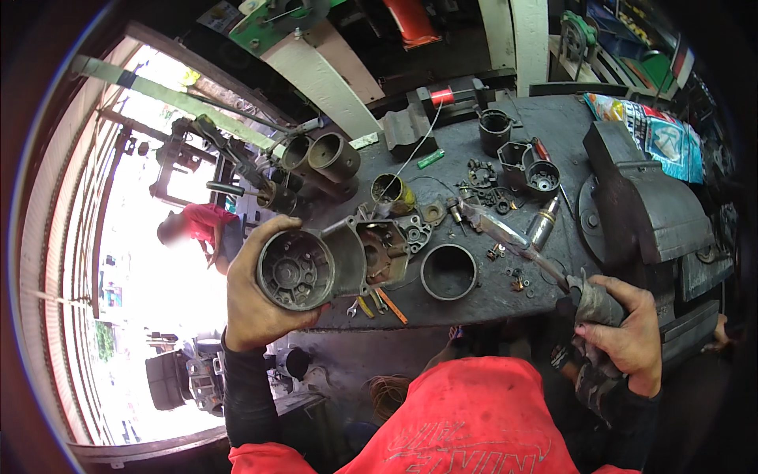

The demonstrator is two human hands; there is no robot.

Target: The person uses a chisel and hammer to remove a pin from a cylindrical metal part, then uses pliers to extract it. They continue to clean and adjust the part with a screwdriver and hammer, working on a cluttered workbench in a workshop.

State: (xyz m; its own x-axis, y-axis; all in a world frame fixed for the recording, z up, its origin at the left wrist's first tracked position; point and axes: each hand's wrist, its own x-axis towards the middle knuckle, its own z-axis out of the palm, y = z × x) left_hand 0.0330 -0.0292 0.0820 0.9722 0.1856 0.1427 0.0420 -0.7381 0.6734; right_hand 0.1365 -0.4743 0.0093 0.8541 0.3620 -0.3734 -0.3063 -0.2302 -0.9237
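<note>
My left hand (257, 308) grips a grey cast metal housing (294, 268) with a round open end facing up and a squarer open section (383, 251) to its right. My right hand (624, 332) is closed on a dirty grey rag (596, 300) around a long tool (505, 233), whose pale, flat-looking end reaches over the bench. Between my hands stands an open metal cylinder (448, 272). Loose small parts (517, 280) and a metal spindle (543, 225) lie near the tool. A yellow can (393, 193) with a rod in it stands behind the housing.
The dark bench (553, 118) holds more cylinders (335, 158), a square-and-round casting (542, 175), wrenches (392, 306) and a blue bag (663, 138). A heavy vise (647, 213) is at right. A person in red (205, 229) is bent over outside, left.
</note>
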